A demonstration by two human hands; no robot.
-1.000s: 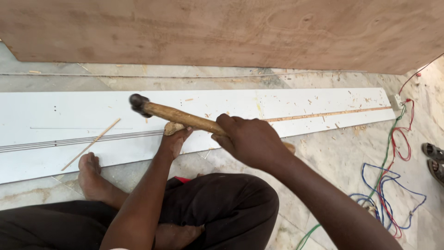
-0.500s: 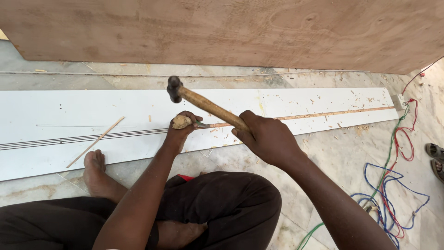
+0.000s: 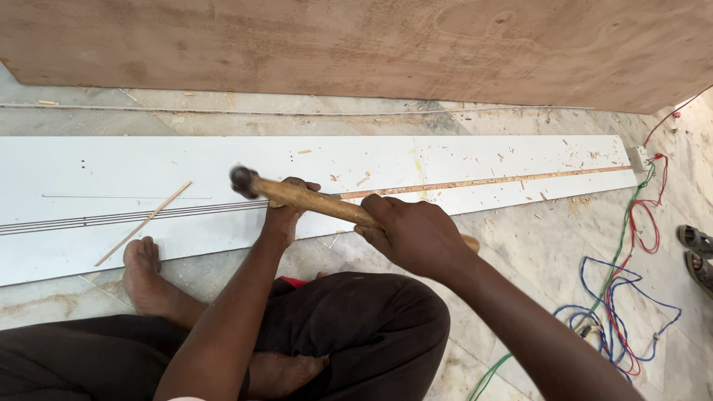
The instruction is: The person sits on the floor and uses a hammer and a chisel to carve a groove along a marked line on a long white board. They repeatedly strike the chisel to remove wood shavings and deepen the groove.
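My right hand (image 3: pixel 420 236) grips the wooden handle of a hammer (image 3: pixel 312 199), whose dark head sits low over a long white panel (image 3: pixel 460 163) lying on the floor. My left hand (image 3: pixel 284 215) rests on the panel just under the handle, fingers curled against the grooved line; anything pinched in them is hidden by the hammer. A thin wood strip (image 3: pixel 490 180) lies in the groove to the right of my hands.
A loose wooden stick (image 3: pixel 142 223) lies on the panel at left, near my bare foot (image 3: pixel 145 275). A large plywood sheet (image 3: pixel 371 44) stands behind. Coloured wires (image 3: pixel 624 297) tangle on the tiled floor at right, beside another person's sandalled foot (image 3: pixel 694 249).
The hammer head swung up and right, then came back down and left over the panel. My left hand stayed on the groove.
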